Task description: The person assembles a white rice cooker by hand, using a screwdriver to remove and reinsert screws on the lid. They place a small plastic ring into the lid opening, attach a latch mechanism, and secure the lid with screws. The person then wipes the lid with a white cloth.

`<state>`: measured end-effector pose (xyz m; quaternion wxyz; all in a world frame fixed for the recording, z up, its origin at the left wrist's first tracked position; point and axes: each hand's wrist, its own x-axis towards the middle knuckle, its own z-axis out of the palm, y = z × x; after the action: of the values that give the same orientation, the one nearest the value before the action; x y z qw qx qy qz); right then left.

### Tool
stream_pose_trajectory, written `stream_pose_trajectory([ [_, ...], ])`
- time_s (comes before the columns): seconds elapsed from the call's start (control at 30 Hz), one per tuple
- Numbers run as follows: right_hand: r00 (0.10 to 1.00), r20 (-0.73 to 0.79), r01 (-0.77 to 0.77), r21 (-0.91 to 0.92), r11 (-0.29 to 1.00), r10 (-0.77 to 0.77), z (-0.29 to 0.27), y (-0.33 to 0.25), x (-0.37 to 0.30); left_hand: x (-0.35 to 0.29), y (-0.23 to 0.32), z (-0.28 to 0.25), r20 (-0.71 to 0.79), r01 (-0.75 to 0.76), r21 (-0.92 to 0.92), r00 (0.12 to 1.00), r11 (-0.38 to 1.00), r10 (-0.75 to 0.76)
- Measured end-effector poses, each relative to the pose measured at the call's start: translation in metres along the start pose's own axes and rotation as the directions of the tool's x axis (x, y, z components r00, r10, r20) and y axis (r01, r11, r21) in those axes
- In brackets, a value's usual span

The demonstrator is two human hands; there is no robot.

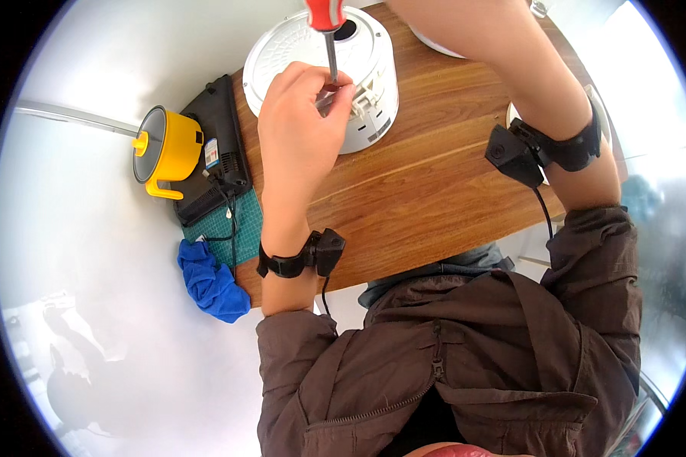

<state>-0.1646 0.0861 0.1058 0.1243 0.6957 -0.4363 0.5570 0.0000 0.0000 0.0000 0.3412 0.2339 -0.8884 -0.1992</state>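
A screwdriver [330,53] with a red and white handle points down from the top edge, its tip at the fingers of my left hand [301,107]. Those fingers are closed in a pinch beside the tip; what lies between them is too small to make out. They are at the front edge of a round white appliance housing [385,57], close to its cream plastic latch piece [367,97]. A dark round opening shows in the housing's top. My right hand [427,19] reaches up past the top edge, so its fingers and the top of the handle are hidden.
On the left, a yellow pot [177,148] with a lid rests on a black flat appliance [225,114]. Below are a green cutting mat [244,228] and a blue cloth [209,282] over the wooden table's [427,175] edge. A white round part [438,46] lies beyond my right forearm.
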Motion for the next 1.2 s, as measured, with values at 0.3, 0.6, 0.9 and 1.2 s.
stream_pose_trajectory([
  [0.3, 0.942, -0.237, -0.138, 0.37, 0.919, 0.237, -0.035, 0.034, -0.029, 0.03, 0.004, -0.012, 0.264, -0.27, 0.204, 0.941, 0.941, 0.213],
  [0.6, 0.758, -0.328, -0.324, 0.56, 0.762, 0.564, -0.042, 0.025, -0.068, 0.068, 0.011, -0.025, 0.617, -0.357, 0.259, 0.776, 0.897, 0.13],
  [0.9, 0.748, -0.413, -0.102, 0.702, 0.705, 0.519, -0.022, 0.072, -0.085, 0.077, 0.018, -0.026, 0.687, -0.356, 0.311, 0.725, 0.881, 0.051],
  [1.2, 0.741, -0.483, 0.012, 0.705, 0.709, 0.468, -0.026, 0.096, -0.086, 0.076, 0.024, -0.022, 0.684, -0.217, 0.414, 0.715, 0.884, -0.144],
])
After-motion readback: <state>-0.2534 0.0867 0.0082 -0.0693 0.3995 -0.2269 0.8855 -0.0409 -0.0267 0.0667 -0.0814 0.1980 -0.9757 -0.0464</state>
